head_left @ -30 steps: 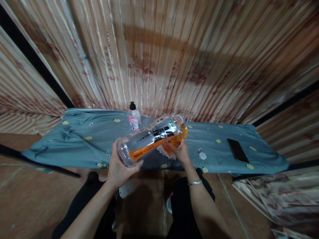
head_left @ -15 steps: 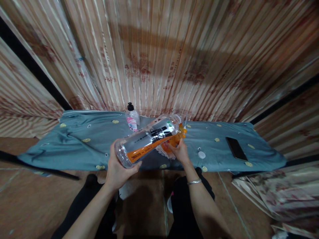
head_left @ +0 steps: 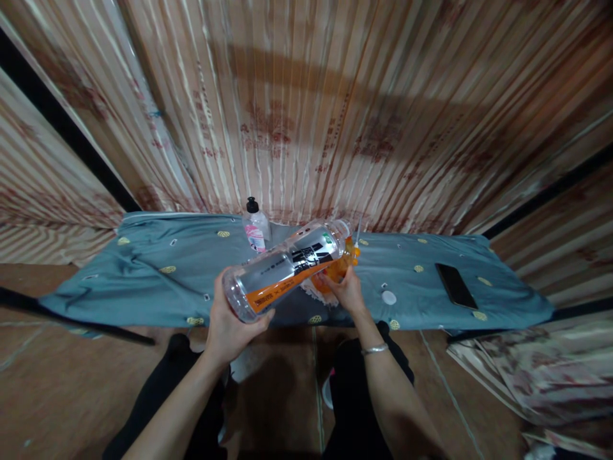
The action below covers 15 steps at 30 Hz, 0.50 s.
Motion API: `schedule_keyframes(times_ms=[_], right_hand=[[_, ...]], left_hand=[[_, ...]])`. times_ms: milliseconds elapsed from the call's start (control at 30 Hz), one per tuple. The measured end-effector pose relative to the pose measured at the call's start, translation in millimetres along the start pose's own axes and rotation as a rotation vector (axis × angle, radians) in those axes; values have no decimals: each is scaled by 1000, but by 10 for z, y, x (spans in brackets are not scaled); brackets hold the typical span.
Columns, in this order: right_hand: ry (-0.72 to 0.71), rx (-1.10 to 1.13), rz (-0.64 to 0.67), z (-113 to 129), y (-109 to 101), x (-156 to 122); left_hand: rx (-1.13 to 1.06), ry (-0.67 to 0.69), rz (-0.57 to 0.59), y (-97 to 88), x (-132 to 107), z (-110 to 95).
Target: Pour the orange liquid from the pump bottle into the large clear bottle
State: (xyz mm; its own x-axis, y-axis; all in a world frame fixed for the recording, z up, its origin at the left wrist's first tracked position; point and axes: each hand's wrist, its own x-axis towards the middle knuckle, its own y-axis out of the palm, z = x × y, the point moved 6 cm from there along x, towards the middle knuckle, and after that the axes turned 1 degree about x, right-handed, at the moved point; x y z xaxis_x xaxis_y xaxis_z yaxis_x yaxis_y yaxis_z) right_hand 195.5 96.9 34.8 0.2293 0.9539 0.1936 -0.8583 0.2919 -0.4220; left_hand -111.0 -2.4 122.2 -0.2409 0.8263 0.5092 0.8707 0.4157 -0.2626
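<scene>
My left hand (head_left: 232, 329) is wrapped around the base of a large clear plastic bottle (head_left: 287, 271) with an orange and black label. The bottle lies tilted in the air, its open neck pointing up and right, above a translucent orange container (head_left: 353, 253). My right hand (head_left: 348, 292) grips that orange container from the near side; the bottle hides much of it, so its exact kind is unclear. Under it shows some whitish, frilly-edged material (head_left: 317, 294). A thin pale stick (head_left: 359, 231) rises beside the bottle's mouth.
A clear bottle with a black top and pink label (head_left: 255, 229) stands behind the large bottle. To the right on the teal cloth (head_left: 158, 291) lie a white round cap (head_left: 389, 298) and a dark phone (head_left: 456, 285). A striped curtain (head_left: 297, 128) hangs behind.
Almost nothing differs. The whole view has shifted very slightly, while both hands keep their hold and the bottle keeps its tilt.
</scene>
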Motion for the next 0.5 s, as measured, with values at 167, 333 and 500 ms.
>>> schedule_keyframes(times_ms=[167, 333, 500], right_hand=[[11, -23, -10, 3, -4, 2], [9, -20, -11, 37, -11, -2], [10, -8, -9, 54, -15, -8]], left_hand=[[1, -7, 0, 2, 7, 4], [0, -6, 5, 3, 14, -2], [-5, -5, 8, 0, 9, 1]])
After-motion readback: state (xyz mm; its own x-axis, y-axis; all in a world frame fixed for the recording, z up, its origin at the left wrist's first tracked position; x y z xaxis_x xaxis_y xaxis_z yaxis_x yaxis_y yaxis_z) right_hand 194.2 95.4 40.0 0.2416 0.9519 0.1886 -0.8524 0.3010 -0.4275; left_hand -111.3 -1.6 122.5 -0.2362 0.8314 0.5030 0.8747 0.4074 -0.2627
